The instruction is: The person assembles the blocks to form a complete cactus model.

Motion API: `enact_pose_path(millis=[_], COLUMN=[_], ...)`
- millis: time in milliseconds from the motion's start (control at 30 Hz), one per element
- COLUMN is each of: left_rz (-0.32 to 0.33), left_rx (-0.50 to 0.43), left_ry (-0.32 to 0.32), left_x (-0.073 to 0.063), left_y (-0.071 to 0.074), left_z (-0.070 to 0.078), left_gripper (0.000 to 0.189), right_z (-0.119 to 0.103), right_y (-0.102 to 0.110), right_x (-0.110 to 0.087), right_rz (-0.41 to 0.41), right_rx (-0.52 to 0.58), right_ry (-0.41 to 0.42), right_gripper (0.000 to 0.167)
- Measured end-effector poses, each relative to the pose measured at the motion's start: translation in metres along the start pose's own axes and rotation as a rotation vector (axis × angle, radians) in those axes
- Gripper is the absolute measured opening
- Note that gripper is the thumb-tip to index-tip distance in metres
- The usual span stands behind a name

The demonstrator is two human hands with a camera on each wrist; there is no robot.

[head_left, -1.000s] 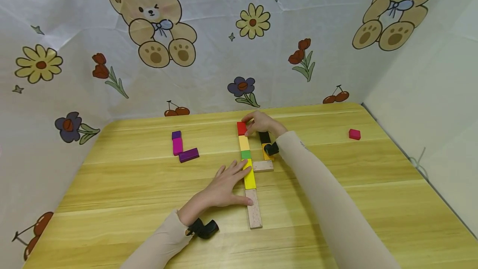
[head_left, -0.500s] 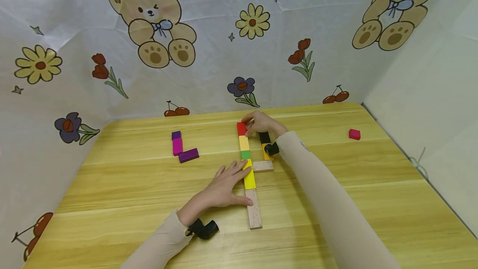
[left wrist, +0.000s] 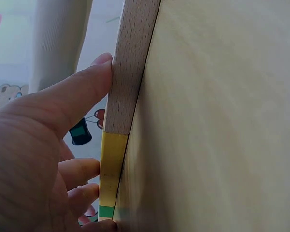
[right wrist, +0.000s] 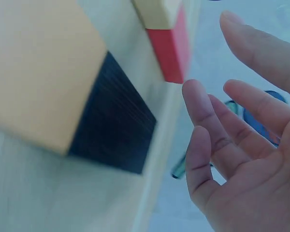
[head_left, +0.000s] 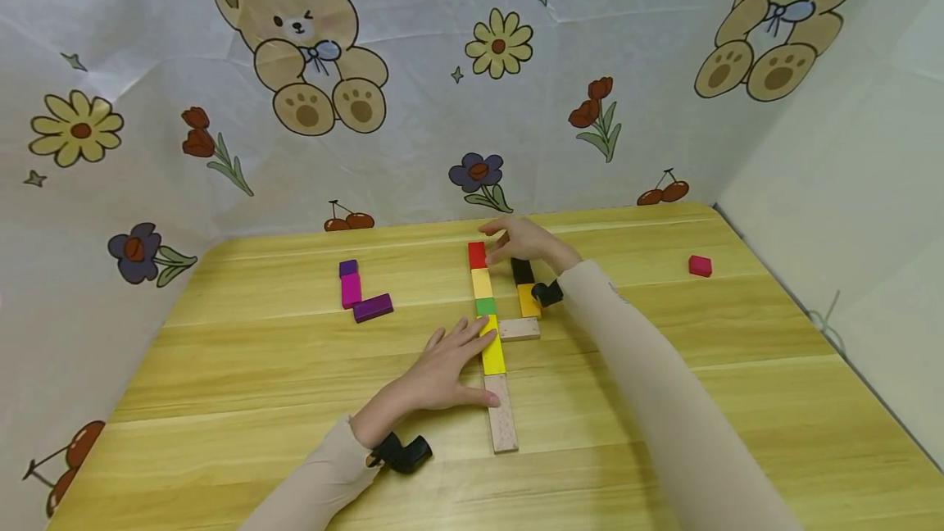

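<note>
A straight row of blocks runs away from me in the head view: a plain wooden block [head_left: 503, 424], a yellow block [head_left: 493, 357], a green block [head_left: 484, 306], a cream block [head_left: 481, 283] and a red block [head_left: 477, 255]. My left hand [head_left: 438, 371] is spread beside the row, thumb on the plain wooden block and fingertips on the yellow one. At the far end my right hand [head_left: 527, 239] hovers beside the red block, fingers loosely bent; the right wrist view shows nothing between them. Beneath its wrist lie a black block [head_left: 522, 271] and an orange block [head_left: 528, 301].
A short wooden block [head_left: 519, 329] joins the row's right side below the orange one. Left on the table lie an indigo block [head_left: 348, 268], a magenta block [head_left: 351, 290] and a purple block [head_left: 373, 307]. A pink-red block [head_left: 701, 265] sits far right. Patterned cloth [head_left: 413, 105] hangs behind.
My right hand has let go of the red block and shifted slightly right, away from it. My left hand and the blocks stay where they were.
</note>
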State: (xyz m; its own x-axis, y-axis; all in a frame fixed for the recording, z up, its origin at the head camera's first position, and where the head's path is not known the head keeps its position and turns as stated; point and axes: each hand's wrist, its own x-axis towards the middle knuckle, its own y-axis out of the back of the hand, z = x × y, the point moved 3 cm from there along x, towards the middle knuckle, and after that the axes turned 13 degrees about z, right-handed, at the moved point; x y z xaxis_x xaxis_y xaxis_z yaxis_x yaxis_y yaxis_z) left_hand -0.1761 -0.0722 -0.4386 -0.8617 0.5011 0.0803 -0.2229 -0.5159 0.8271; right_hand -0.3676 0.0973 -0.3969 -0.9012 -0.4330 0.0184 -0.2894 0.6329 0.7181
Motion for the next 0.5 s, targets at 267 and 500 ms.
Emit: enact_pose_path(millis=[267, 500], left_rz=[0.007, 0.004], left_rx=[0.007, 0.001], left_ry=[0.001, 0.005], left_x=[-0.001, -0.001], left_y=[0.002, 0.000], left_z=[0.000, 0.000], left_gripper=[0.092, 0.092], right_z=[0.000, 0.035], right_y=[0.035, 0.063], right_x=[-0.046, -0.096], right_rz=[0.174, 0.341], right_rx=[0.008, 0.029], right_ry=[0.106, 0.090], right_gripper=[0.062, 0.059])
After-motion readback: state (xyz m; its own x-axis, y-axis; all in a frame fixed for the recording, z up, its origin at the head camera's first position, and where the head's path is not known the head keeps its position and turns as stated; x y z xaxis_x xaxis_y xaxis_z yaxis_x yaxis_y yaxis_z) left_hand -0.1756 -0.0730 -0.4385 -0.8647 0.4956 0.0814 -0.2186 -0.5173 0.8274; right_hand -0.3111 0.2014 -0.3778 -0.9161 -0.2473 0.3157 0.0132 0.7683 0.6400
